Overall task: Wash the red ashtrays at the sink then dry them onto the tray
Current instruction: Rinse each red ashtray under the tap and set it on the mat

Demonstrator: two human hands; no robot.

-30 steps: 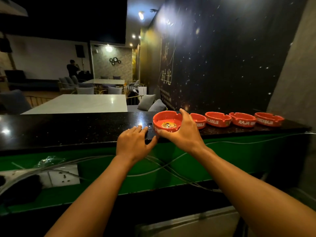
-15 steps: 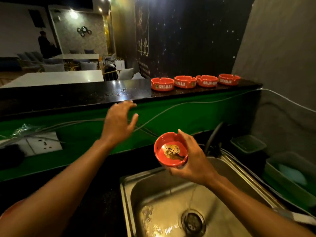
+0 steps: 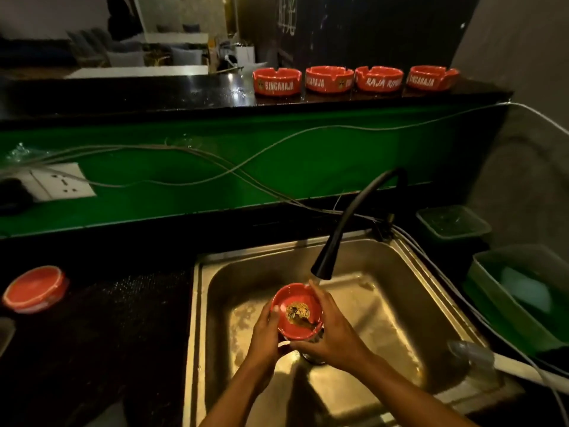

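— What am I looking at in the basin?

— I'm seeing a round, glossy red ashtray [image 3: 296,315] being held over the stainless steel sink [image 3: 397,291], just under the black curved faucet [image 3: 345,229]. A patch of yellowish ash and debris is sitting in its bowl.

— How are the hands sitting on it?

— My left hand [image 3: 265,337] is cupping the ashtray's left side, thumb hooking over the rim. My right hand [image 3: 332,331] is wrapping around the right side and underneath, fingers curling up toward the spout. Both are gripping it, tilting it toward me.

— And the others?

— Four more red ashtrays [image 3: 277,82] with notched rims and white lettering are lining up on the polished black counter ledge [image 3: 154,94] above the green panel [image 3: 338,161]. A red round lid-like piece [image 3: 35,288] is lying upside down on the speckled dark countertop, well apart to the left. Green plastic bins [image 3: 520,291] are standing right of the sink.
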